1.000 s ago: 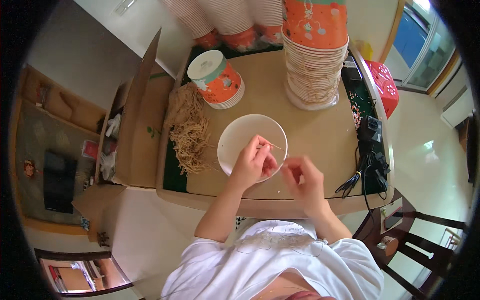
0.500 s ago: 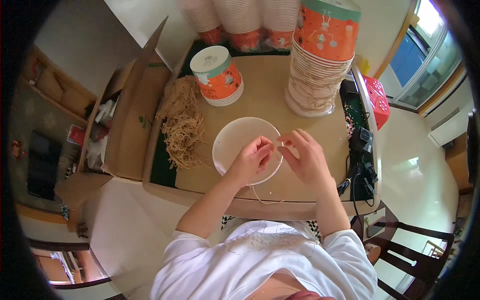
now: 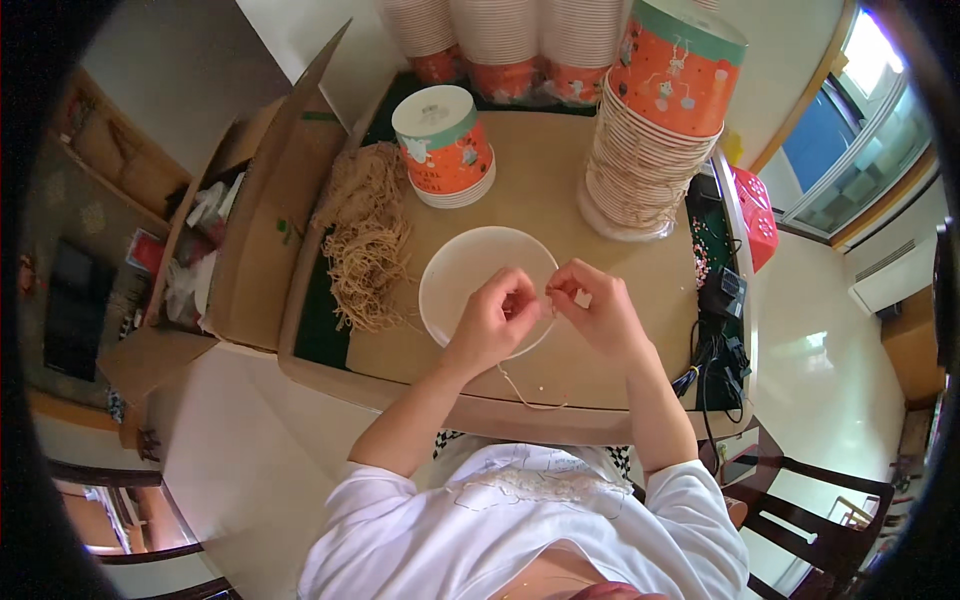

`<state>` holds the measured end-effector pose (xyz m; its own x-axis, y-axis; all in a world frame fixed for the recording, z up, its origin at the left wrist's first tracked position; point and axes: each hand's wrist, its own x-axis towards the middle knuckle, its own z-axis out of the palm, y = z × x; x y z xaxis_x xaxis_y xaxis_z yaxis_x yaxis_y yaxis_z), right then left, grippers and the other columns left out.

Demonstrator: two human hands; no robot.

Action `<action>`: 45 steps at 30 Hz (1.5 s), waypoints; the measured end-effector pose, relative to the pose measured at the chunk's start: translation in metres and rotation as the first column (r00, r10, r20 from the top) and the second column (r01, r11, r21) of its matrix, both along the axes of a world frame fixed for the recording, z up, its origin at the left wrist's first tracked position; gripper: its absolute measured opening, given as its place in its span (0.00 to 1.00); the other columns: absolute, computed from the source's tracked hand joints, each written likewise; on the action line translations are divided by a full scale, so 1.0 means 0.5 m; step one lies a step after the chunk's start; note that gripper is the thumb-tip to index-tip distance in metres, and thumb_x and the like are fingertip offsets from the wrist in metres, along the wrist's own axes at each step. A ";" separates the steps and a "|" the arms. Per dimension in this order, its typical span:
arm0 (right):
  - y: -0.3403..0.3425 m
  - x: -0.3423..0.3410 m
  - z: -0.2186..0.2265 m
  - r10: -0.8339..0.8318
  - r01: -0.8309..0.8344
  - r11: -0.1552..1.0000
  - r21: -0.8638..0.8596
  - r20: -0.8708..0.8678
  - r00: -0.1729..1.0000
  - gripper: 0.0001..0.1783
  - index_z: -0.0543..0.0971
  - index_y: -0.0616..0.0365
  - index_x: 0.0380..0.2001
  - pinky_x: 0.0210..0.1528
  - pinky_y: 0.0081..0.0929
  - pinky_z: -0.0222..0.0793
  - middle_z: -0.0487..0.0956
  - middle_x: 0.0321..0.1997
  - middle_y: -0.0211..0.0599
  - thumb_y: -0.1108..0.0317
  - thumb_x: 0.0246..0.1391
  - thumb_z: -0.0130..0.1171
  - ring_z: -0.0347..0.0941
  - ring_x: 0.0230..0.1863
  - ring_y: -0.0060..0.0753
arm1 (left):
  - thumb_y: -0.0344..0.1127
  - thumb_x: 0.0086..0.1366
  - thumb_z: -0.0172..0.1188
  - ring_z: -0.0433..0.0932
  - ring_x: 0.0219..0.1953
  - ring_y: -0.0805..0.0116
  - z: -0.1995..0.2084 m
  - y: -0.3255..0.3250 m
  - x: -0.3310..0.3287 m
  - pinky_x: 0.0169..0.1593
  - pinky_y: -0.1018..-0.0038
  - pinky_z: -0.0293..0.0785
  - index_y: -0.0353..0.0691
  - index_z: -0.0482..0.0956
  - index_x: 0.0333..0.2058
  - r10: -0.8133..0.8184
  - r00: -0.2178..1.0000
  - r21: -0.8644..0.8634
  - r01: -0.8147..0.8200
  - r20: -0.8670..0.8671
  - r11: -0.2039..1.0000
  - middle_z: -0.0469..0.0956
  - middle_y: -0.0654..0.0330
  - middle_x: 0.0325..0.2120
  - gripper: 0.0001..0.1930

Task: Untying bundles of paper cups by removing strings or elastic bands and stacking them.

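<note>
My left hand [image 3: 489, 318] and right hand [image 3: 602, 310] nearly meet, thumb pinched to forefinger in each; from this grip, my left forearm [image 3: 415, 415] and right forearm [image 3: 659, 408] slant outward toward my body.

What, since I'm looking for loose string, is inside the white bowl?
In the white bowl, pale lining shows; the left hand covers its lower right, so that part cannot be seen. A string shows just outside its near rim.

A bright glazed door [image 3: 876, 165] stands beyond the pale, shiny floor [image 3: 812, 385], a dark wooden chair [image 3: 778, 519] at lower right.
</note>
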<state>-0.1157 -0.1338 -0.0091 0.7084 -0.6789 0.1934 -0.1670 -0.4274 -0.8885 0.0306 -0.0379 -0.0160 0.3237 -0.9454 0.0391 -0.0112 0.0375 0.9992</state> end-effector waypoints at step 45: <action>0.038 0.041 -0.065 -0.244 0.327 0.935 -0.135 0.424 0.872 0.03 0.78 0.63 0.32 0.31 0.22 0.70 0.79 0.35 0.38 0.77 0.53 0.59 0.73 0.28 0.25 | 0.32 0.62 0.53 0.68 0.19 0.77 0.004 -0.049 0.056 0.20 0.81 0.64 0.39 0.73 0.27 -0.353 0.892 0.284 0.429 -0.283 0.858 0.73 0.63 0.24 0.06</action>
<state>-0.0952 -0.1145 -0.0416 0.3258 -0.7579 0.5652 0.0376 -0.5870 -0.8088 0.0587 -0.0624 -0.0138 -0.1114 -0.9395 -0.3239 0.1485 -0.3380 0.9294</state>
